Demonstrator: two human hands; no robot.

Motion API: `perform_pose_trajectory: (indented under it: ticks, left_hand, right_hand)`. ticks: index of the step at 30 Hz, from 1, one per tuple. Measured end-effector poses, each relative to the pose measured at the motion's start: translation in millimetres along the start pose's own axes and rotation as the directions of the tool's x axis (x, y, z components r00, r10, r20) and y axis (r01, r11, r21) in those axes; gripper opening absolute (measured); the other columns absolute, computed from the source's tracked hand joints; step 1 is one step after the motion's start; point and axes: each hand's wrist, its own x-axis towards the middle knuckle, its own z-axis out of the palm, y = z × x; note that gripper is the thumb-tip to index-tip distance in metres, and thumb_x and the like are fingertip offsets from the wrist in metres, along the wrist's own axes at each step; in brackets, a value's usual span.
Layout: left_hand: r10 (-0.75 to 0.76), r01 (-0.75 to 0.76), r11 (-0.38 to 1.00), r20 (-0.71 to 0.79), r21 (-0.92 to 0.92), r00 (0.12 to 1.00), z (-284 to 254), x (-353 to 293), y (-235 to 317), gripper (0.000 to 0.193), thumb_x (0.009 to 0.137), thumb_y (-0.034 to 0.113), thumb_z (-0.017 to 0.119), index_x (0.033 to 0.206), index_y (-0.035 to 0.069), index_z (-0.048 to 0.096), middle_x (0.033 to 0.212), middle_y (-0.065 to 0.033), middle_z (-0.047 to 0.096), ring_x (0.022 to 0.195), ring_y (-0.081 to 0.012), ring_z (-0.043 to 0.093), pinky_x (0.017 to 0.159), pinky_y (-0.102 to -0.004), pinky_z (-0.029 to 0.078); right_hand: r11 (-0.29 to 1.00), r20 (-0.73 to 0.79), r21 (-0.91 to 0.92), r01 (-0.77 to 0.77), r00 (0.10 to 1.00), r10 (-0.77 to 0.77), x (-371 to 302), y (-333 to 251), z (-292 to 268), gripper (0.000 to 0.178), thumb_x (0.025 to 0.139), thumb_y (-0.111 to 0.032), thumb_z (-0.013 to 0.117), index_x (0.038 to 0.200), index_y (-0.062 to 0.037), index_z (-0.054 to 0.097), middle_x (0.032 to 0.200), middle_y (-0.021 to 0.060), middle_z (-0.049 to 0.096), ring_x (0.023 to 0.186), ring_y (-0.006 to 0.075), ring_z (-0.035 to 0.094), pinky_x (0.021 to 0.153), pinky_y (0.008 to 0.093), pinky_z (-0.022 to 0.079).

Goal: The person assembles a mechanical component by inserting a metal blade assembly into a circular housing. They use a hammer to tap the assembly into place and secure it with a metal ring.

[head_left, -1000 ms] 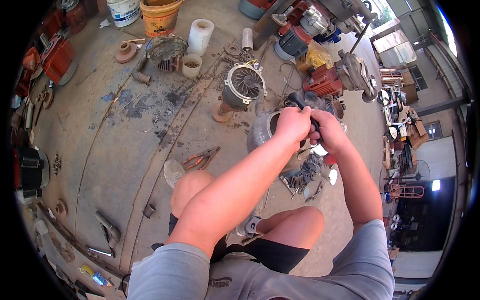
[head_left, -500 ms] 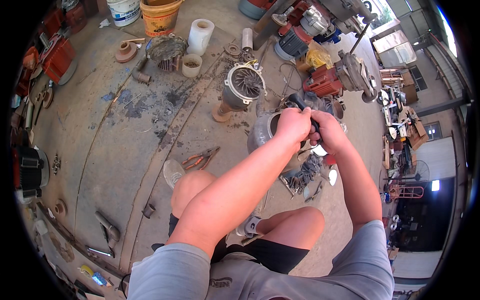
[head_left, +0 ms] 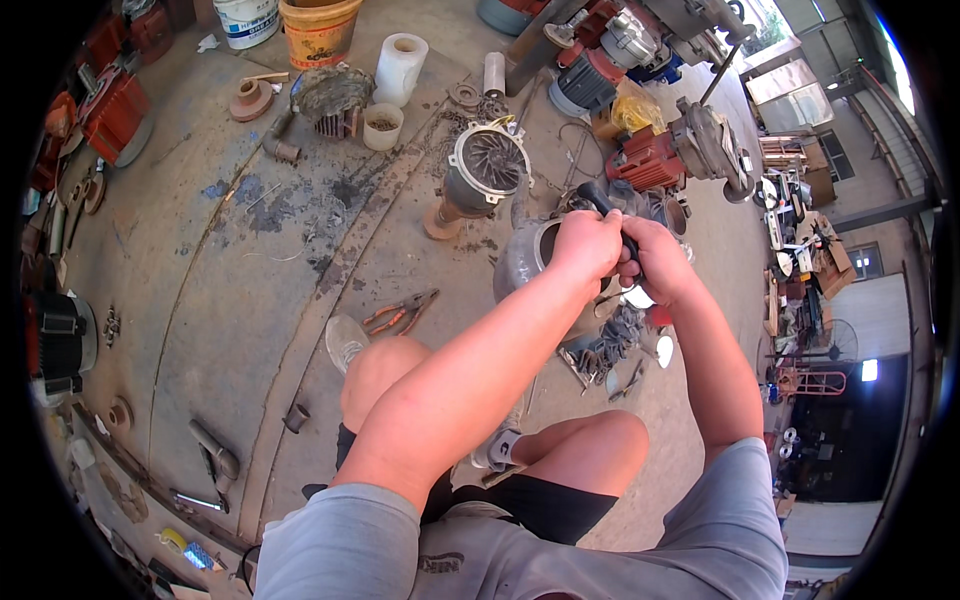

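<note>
Both my hands are closed around a black-handled tool [head_left: 594, 198] in front of me. My left hand [head_left: 588, 245] wraps it beside the upper end, which sticks out past the knuckles. My right hand [head_left: 656, 258] grips lower down and to the right, touching the left. The working end of the tool is hidden, so its exact kind does not show. Just behind and below my hands is a rounded grey metal housing [head_left: 512, 268] with a round opening, partly covered by my left hand and forearm.
A pump motor [head_left: 490, 165] with an exposed vaned top stands beyond the housing. Orange-handled pliers [head_left: 402, 312] lie left of it on the floor. Dark metal parts [head_left: 605, 350] are heaped below my hands. A red motor [head_left: 645, 162], plastic roll [head_left: 400, 70] and orange bucket [head_left: 320, 35] stand farther off.
My hands keep the same grip on the black-handled tool and have hardly moved. Only a very slight shift of the view shows.
</note>
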Motion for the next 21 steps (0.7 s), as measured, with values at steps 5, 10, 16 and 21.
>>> perform_pose_trajectory:
  ticks: [5, 10, 16, 21]
  left_hand:
    - [0.000, 0.000, 1.000, 0.007, 0.003, 1.000, -0.2, -0.2, -0.6, 0.032, 0.110, 0.025, 0.051, 0.098, -0.003, 0.061, 0.072, -0.0082, 0.058, 0.056, -0.0246, 0.064, 0.050, -0.0416, 0.058]
    - [-0.003, 0.003, 1.000, 0.006, 0.006, 1.000, -1.2, 0.7, -1.0, 0.032, 0.110, 0.025, 0.051, 0.098, -0.003, 0.061, 0.072, -0.0085, 0.057, 0.056, -0.0249, 0.063, 0.050, -0.0418, 0.058]
    - [-0.018, 0.017, 0.999, 0.014, 0.033, 1.000, -1.3, 1.3, -1.0, 0.032, 0.110, 0.025, 0.051, 0.097, -0.003, 0.060, 0.072, -0.0087, 0.057, 0.056, -0.0254, 0.063, 0.050, -0.0426, 0.058]
    - [-0.021, 0.021, 0.999, 0.010, 0.036, 1.000, -1.1, 2.0, -1.7, 0.032, 0.110, 0.025, 0.051, 0.096, -0.003, 0.060, 0.072, -0.0090, 0.057, 0.056, -0.0257, 0.063, 0.050, -0.0430, 0.058]
  right_hand:
    - [1.000, 0.007, 0.009, -0.002, 1.000, 0.002, 2.3, 4.0, -3.3, 0.027, 0.105, -0.026, 0.048, 0.087, -0.0084, 0.057, 0.070, -0.0011, 0.053, 0.051, 0.0089, 0.046, 0.046, 0.0284, 0.043]
    - [1.000, 0.005, 0.014, -0.009, 1.000, 0.009, 2.1, 4.2, -2.5, 0.027, 0.105, -0.026, 0.048, 0.087, -0.0084, 0.057, 0.070, -0.0011, 0.053, 0.051, 0.0090, 0.046, 0.046, 0.0285, 0.043]
    - [0.999, -0.009, 0.036, -0.019, 1.000, 0.019, 0.6, 6.5, -3.4, 0.027, 0.105, -0.026, 0.047, 0.087, -0.0086, 0.057, 0.071, -0.0013, 0.053, 0.051, 0.0090, 0.046, 0.046, 0.0284, 0.042]
    - [0.999, -0.003, 0.033, -0.006, 1.000, 0.006, 0.0, 8.0, -3.3, 0.027, 0.105, -0.026, 0.047, 0.088, -0.0089, 0.058, 0.071, -0.0015, 0.053, 0.051, 0.0090, 0.046, 0.046, 0.0283, 0.042]
